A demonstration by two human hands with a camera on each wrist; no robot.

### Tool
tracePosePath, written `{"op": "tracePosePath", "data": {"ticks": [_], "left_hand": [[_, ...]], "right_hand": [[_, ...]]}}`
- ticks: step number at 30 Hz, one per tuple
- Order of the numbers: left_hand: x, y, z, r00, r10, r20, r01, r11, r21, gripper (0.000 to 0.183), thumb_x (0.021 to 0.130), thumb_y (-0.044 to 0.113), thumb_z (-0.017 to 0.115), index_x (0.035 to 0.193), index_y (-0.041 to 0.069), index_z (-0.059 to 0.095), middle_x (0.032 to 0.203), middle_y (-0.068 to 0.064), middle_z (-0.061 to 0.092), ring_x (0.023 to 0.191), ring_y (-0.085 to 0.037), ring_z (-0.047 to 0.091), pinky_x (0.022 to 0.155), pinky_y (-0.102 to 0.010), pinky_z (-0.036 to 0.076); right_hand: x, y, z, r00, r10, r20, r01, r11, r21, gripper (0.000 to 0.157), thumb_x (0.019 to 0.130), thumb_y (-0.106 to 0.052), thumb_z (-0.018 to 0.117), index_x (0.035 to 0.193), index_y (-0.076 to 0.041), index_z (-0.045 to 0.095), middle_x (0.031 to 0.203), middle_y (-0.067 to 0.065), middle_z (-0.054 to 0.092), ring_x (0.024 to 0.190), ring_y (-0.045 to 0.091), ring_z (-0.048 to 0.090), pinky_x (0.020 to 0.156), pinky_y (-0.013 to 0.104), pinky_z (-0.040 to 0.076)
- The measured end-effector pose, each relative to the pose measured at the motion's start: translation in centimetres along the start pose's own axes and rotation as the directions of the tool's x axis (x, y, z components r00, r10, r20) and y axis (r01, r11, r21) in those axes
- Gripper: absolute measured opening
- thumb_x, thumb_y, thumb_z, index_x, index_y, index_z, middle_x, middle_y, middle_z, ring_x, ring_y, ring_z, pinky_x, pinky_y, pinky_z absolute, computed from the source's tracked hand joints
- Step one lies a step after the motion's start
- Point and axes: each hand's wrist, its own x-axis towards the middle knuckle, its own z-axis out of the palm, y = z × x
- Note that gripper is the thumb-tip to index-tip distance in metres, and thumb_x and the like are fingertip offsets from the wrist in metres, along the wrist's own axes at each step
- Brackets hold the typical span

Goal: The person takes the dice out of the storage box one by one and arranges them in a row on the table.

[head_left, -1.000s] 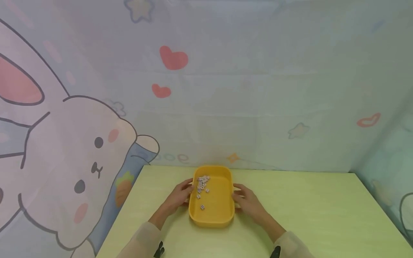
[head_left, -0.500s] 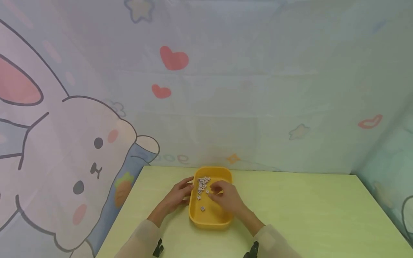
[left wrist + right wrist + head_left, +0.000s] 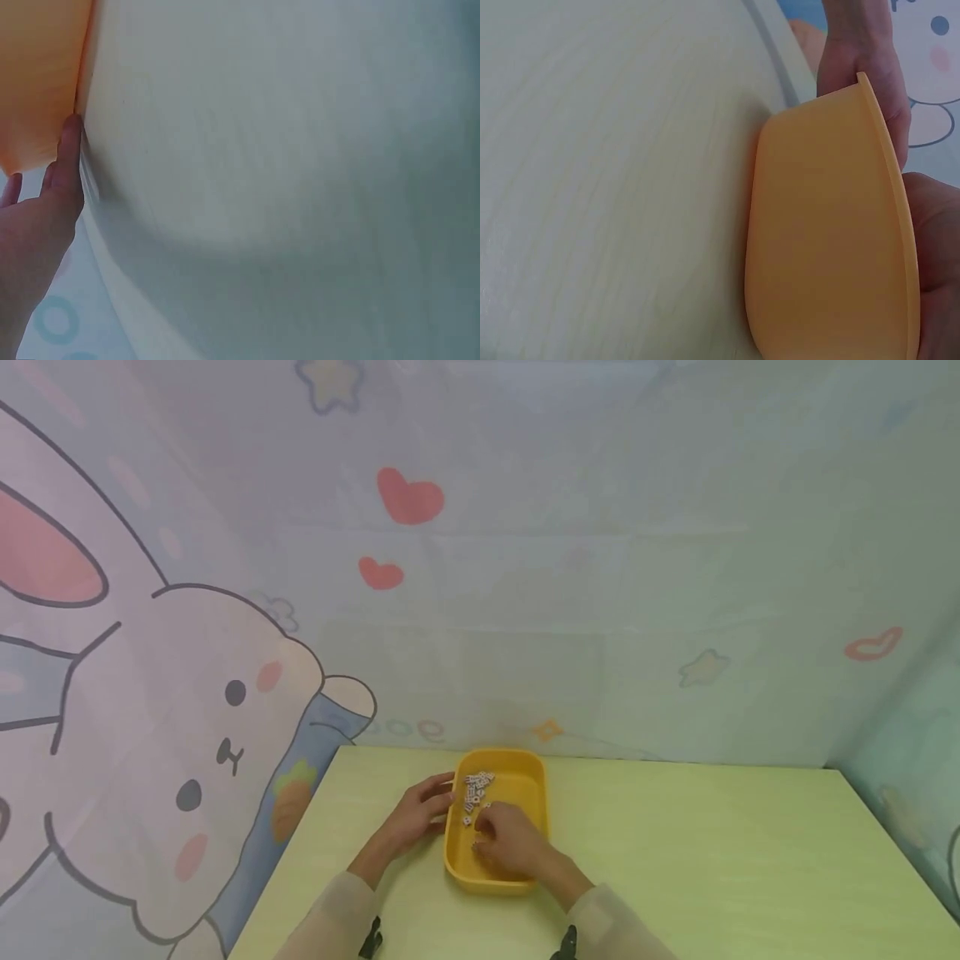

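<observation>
A yellow tray (image 3: 498, 888) stands on the table, with small white dice (image 3: 476, 789) bunched along its left side. My left hand (image 3: 417, 812) rests against the tray's left wall. In the left wrist view, the left hand's fingers (image 3: 69, 154) lie fairly straight along that wall. My right hand (image 3: 510, 839) reaches down inside the tray, its fingers bent and thumb apart from them. A lone die (image 3: 475, 845) shows right at the thumb. In the right wrist view, the tray's wall (image 3: 825, 225) hides the right fingertips.
The pale green-yellow table (image 3: 712, 843) extends well to the right of the tray. Behind it hangs a backdrop cloth (image 3: 585, 568) printed with a rabbit and hearts. A dark cable (image 3: 954, 868) shows at the right edge.
My right hand has left the tray's right side, moved left over its inside, then down towards the near lone die. The left hand has stayed at the left wall.
</observation>
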Motion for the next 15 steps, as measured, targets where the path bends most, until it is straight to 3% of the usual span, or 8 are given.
{"op": "tracePosePath", "data": {"ticks": [10,15], "left_hand": [[-0.28,-0.89,0.59,0.999,0.024,-0.025,-0.025,1.000,-0.019,0.053,0.111,0.017,0.057,0.161,0.005,0.042,0.158,-0.029,0.046,0.134,-0.044,0.058,0.094,-0.047,0.062],[-0.09,-0.70,0.72,0.999,0.022,-0.040,-0.024,0.998,-0.050,0.053,0.111,0.017,0.056,0.161,0.008,0.042,0.159,-0.027,0.045,0.136,-0.043,0.056,0.097,-0.047,0.060]], "right_hand": [[0.00,0.16,0.57,0.994,0.022,0.111,-0.013,0.996,-0.085,0.023,0.087,-0.016,0.081,0.106,-0.006,0.076,0.097,-0.003,0.066,0.088,0.013,0.060,0.092,0.035,0.056],[0.44,0.21,0.45,0.990,0.007,0.138,0.016,0.987,-0.159,0.015,0.088,-0.017,0.081,0.102,-0.012,0.076,0.096,-0.005,0.070,0.098,0.018,0.067,0.096,0.036,0.056]]}}
